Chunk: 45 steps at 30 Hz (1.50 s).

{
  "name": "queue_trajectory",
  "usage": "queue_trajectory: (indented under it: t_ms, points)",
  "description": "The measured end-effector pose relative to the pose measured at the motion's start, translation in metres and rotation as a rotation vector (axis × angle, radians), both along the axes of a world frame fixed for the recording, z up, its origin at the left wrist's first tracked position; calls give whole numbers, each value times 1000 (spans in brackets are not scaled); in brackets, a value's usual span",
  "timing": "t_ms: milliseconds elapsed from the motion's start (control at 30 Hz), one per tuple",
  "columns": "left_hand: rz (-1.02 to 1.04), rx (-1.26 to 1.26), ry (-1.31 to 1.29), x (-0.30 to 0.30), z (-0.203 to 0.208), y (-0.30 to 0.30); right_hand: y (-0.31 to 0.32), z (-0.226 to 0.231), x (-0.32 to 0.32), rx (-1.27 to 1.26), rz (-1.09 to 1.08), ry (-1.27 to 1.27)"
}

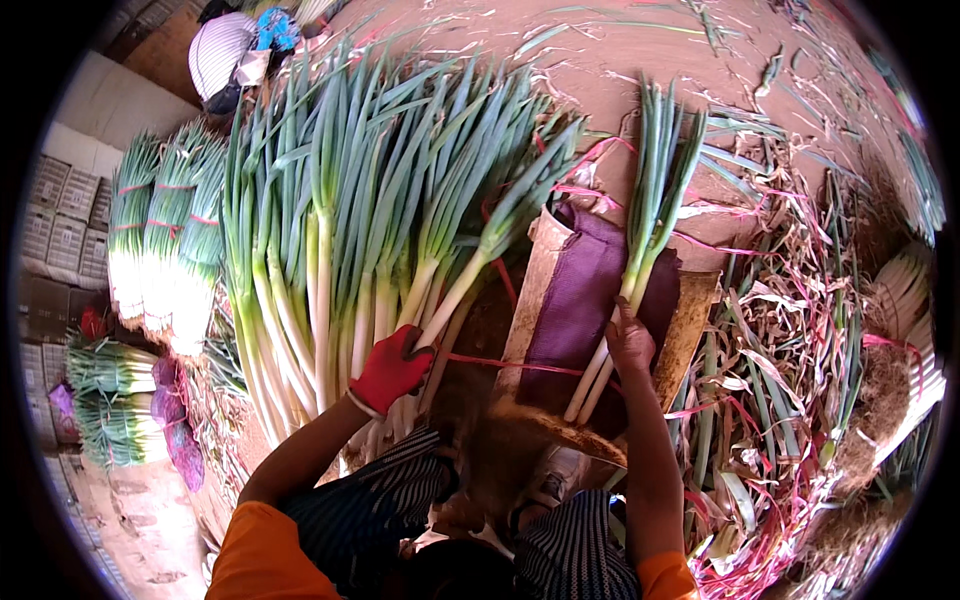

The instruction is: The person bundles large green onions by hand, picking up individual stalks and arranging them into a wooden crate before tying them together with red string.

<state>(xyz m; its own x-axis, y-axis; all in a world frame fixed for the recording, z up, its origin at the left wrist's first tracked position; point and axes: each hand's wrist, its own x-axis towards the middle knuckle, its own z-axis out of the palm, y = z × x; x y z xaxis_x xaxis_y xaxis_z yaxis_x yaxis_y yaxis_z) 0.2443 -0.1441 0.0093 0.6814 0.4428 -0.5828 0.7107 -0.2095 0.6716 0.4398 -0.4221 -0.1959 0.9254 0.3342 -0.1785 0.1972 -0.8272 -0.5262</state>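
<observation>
My left hand [392, 366], in a red glove, is closed round the white shank of a long green onion [455, 297] at the right side of a large heap. That heap of green onions [345, 200] stands to my left, leaves pointing away from me. In my bare right hand [630, 345] are long green onions [655, 205], at least two, gripped by their white shanks. They lie over a wooden trough [537, 268] lined with purple cloth [578, 300], green leaves reaching past its far end. A pink-red strip [500, 362] runs across the trough between my hands.
Tied green onion bundles [165, 235] stand at far left, with more bundles [115, 400] lying nearer beside purple wrapping [178, 425]. Dry leaf scraps and pink strips [765, 400] litter the ground at right, beside another tied bundle [900, 350]. A person [225, 55] is at the far left.
</observation>
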Motion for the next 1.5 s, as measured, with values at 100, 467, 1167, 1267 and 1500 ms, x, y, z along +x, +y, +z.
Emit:
queue_trajectory:
  t_ms: [100,467,1167,1267,1500]
  points:
    - [135,-117,-101,11,27,-14,1,1,-1,-4,9,9]
    - [94,-554,-335,118,15,-78,-13,-6,3,-8,-8,32]
    - [3,-878,-638,170,56,-105,-6,-11,-1,62,-8,-44]
    - [97,-934,-493,181,-7,-120,-13,-16,1,37,-32,-40]
    - [108,-428,-199,123,-225,-159,0,-2,-1,83,-12,-81]
